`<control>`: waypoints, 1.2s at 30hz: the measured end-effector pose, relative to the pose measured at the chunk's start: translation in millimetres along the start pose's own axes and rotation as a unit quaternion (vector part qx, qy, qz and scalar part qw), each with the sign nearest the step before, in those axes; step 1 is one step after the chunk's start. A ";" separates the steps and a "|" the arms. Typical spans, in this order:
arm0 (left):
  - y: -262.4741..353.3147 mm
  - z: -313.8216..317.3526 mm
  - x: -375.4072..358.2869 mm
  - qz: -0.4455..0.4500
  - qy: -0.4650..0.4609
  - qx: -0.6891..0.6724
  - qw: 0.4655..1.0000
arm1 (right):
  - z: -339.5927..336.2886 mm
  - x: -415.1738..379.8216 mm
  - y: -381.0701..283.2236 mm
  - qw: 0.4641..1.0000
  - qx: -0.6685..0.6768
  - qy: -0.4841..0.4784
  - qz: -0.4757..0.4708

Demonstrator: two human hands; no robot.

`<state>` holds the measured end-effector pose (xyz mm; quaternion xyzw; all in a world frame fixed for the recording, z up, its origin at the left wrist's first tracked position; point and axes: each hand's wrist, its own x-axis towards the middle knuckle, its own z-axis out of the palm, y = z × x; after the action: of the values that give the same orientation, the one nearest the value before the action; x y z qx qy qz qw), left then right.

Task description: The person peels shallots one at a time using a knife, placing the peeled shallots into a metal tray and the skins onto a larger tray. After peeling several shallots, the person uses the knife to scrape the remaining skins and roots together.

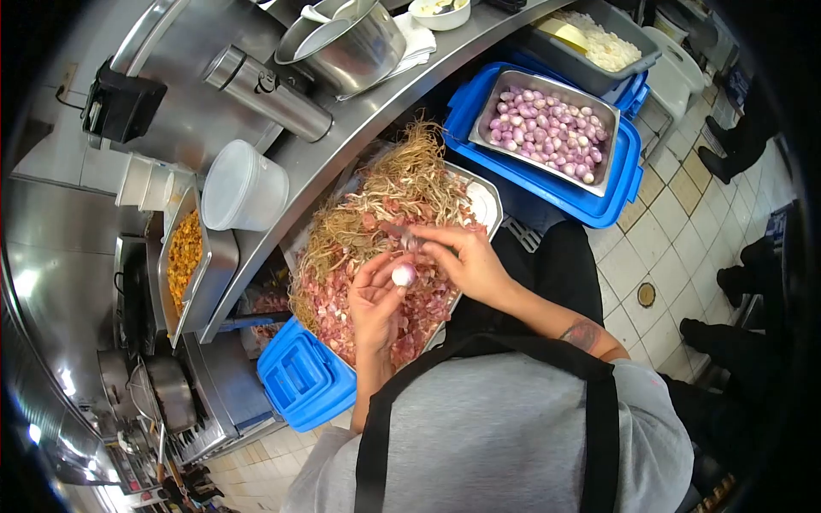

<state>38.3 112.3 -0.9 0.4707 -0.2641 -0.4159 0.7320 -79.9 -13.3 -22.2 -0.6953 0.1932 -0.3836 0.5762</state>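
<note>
My left hand (376, 301) is closed round a peeled, purple-and-white shallot (404, 274) at its fingertips. Just to the right, my right hand (464, 261) is closed on a small knife (392, 229), its dark blade pointing left and partly blurred. The knife's handle is hidden in the fingers. Both hands are over a large metal tray (486, 205) heaped with pinkish shallot skins (329, 303) and dry, stringy roots (346, 227). Right of the tray, a steel pan (609, 152) holds many peeled shallots (547, 128).
The pan rests on a blue lid (631, 175). A grey tub (646, 61) with white chopped food stands behind. The steel counter (338, 141) carries a steel pot (359, 56), flask (269, 96) and plastic tub (245, 185). Another blue lid (308, 376) lies at left; people's feet show at right.
</note>
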 end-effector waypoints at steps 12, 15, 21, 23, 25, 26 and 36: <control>-23.0 41.2 59.2 -0.074 -0.026 0.077 0.994 | 4.2 -33.5 61.9 0.944 -0.312 -0.107 0.016; -34.6 95.3 100.4 -0.052 -0.097 0.102 0.989 | 3.1 -35.8 58.4 0.946 -0.304 -0.106 -0.031; -41.7 147.8 148.9 0.083 -0.149 0.083 0.982 | 2.7 -35.4 59.3 0.952 -0.289 -0.103 0.009; -32.6 139.0 143.5 0.103 -0.111 0.083 0.985 | 2.0 -36.2 62.5 0.964 -0.253 -0.082 0.019; -23.1 119.6 133.5 0.112 -0.055 0.114 0.986 | -5.0 -34.4 45.4 0.978 -0.198 -0.063 0.028; -19.4 102.8 129.5 0.116 -0.031 0.138 0.983 | -4.5 -33.6 48.2 0.983 -0.173 -0.054 0.025; -18.3 -90.1 49.2 0.015 0.101 0.464 0.880 | 1.0 -22.8 77.2 0.980 0.130 -0.011 0.151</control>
<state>127.2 108.6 -55.4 0.7915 -0.3586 -0.1853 0.4589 -80.2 -16.5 -102.7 -0.5817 0.2382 -0.3069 0.7147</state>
